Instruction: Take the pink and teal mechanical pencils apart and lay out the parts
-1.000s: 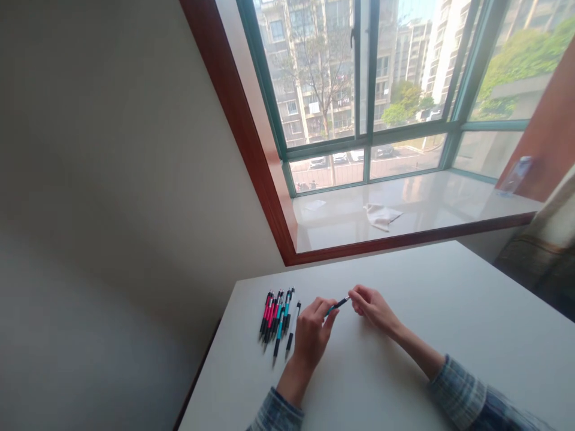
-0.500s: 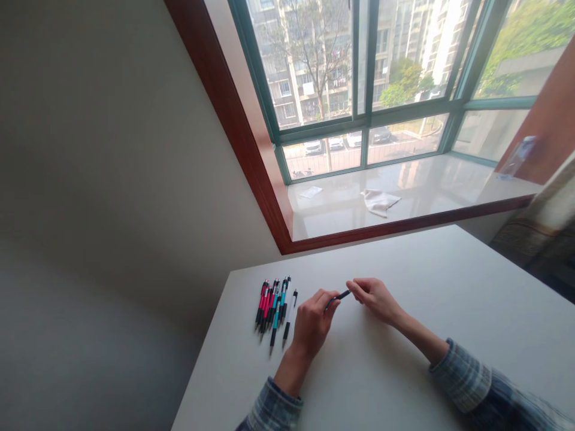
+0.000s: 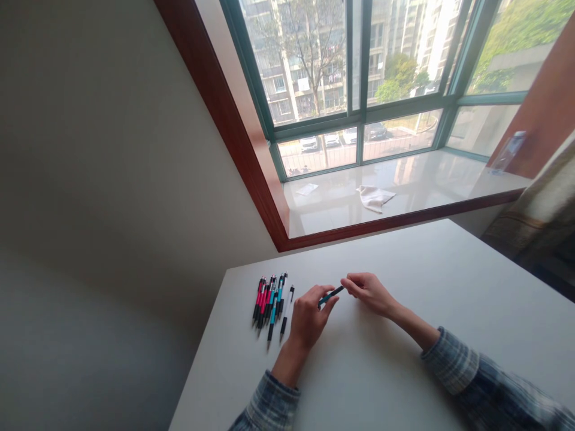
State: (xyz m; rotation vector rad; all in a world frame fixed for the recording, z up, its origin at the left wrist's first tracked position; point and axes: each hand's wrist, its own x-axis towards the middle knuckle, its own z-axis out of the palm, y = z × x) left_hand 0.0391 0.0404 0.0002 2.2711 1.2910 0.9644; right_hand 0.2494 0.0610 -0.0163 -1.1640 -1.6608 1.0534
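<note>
A teal ballpoint pen (image 3: pixel 330 296) with a black grip is held above the white table between my two hands. The thumb and fingers of my left hand (image 3: pixel 309 320) close around its barrel, and its rear end is hidden in that hand. My right hand (image 3: pixel 371 293) pinches the pen's front end, covering the tip. Just left of my left hand lies a cluster of several pens: red pens (image 3: pixel 259 301), teal pens (image 3: pixel 272 317) and a whitish pen (image 3: pixel 286 310) with a black grip, nearest to that hand.
The white table (image 3: pixel 381 365) meets a wall at the left. Behind it is a window sill (image 3: pixel 332 206) with a white cloth (image 3: pixel 375 197), a piece of paper (image 3: pixel 307 189) and a clear plastic bottle (image 3: pixel 507 154). A curtain (image 3: pixel 521 221) hangs at the right.
More of the teal barrel now shows between my left thumb and fingers, which have loosened around it. My right hand keeps its pinch on the front end. The whole view has shifted slightly.
</note>
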